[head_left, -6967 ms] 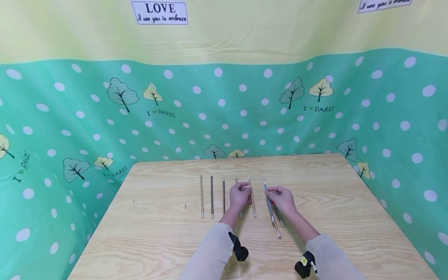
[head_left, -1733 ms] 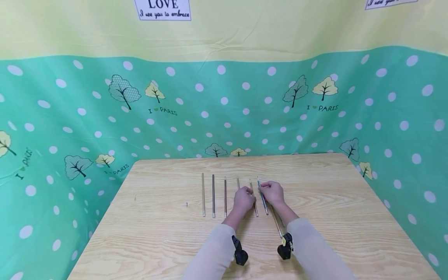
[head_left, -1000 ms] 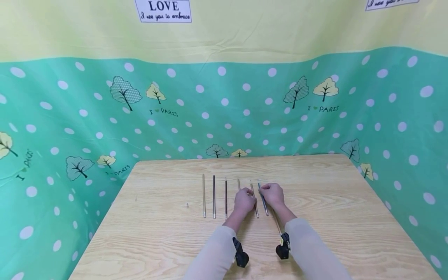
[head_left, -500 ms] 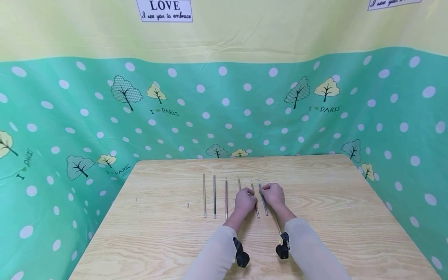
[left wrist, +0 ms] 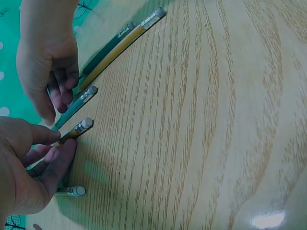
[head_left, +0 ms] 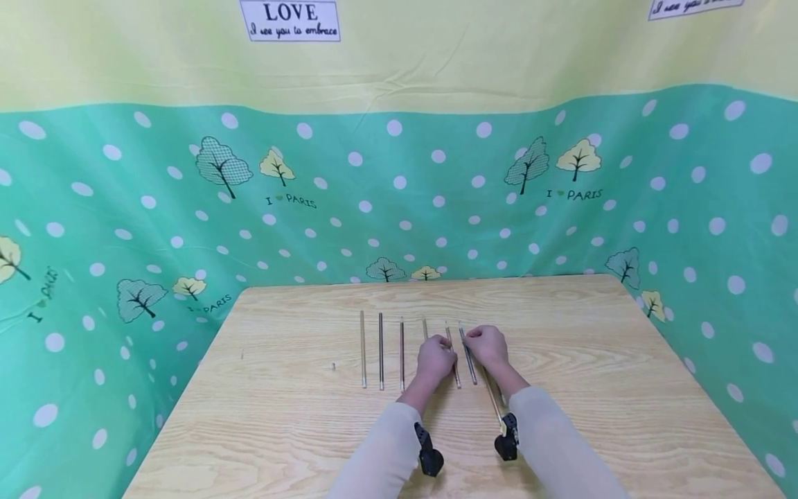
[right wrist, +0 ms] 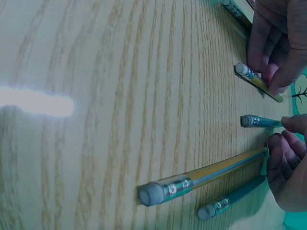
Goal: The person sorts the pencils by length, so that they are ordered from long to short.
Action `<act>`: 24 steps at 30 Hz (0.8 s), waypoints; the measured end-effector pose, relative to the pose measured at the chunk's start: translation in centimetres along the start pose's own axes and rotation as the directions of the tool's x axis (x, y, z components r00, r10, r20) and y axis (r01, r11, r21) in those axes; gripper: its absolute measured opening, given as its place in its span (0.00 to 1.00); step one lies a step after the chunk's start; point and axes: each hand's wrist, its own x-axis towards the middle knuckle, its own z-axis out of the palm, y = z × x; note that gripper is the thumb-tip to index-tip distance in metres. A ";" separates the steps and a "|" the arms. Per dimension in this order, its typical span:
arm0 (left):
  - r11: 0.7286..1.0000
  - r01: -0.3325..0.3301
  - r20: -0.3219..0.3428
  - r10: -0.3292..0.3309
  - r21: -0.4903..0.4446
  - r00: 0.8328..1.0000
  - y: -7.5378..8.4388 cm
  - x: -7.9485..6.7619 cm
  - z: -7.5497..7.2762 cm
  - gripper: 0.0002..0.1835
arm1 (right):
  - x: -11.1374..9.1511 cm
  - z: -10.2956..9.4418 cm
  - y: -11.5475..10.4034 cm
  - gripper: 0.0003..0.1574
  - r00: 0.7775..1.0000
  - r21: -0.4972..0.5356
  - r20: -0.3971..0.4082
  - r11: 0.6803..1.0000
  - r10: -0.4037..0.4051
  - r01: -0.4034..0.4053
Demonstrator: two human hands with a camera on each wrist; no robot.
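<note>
My left hand [head_left: 435,357] pinches a yellow pencil [left wrist: 76,133] between thumb and fingers, near its eraser end. Just to the right, my right hand [head_left: 488,346] pinches the far part of a blue-green pencil [head_left: 469,360], whose eraser end points toward me. Both pencils lie at a slight slant, side by side and apart. Under the right wrist are another yellow pencil [right wrist: 211,170] and a dark green pencil [right wrist: 235,196], slanted together. Left of my hands, a gold pencil [head_left: 364,350], a black pencil [head_left: 382,350] and a dark reddish pencil [head_left: 402,353] lie nearly parallel.
One more gold pencil [head_left: 425,327] is mostly hidden by the left hand. A tiny object [head_left: 333,366] sits left of the row on the wooden table [head_left: 280,430]. A green dotted curtain [head_left: 399,208] hangs behind the table.
Over the seven seconds, my right hand has moved left, bringing the blue-green pencil off the slanted pair to beside the left hand's pencil. Both hands have barely moved in the last second.
</note>
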 end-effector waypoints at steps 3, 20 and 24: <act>1.000 0.001 0.008 -0.001 -0.009 1.000 0.1 -0.1 -0.1 0.13 | 0.0 -0.2 0.0 0.13 1.000 0.011 0.008 1.000 0.008 -0.008; 0.999 0.004 0.071 -0.007 0.033 0.997 0.5 -0.6 -0.5 0.14 | -0.6 -1.7 0.1 0.14 0.999 -0.010 -0.006 0.999 -0.049 0.049; 1.000 0.002 0.090 -0.004 0.016 0.996 0.5 -1.1 -0.7 0.15 | -0.8 -2.2 0.2 0.16 0.999 -0.014 0.009 0.999 -0.052 0.052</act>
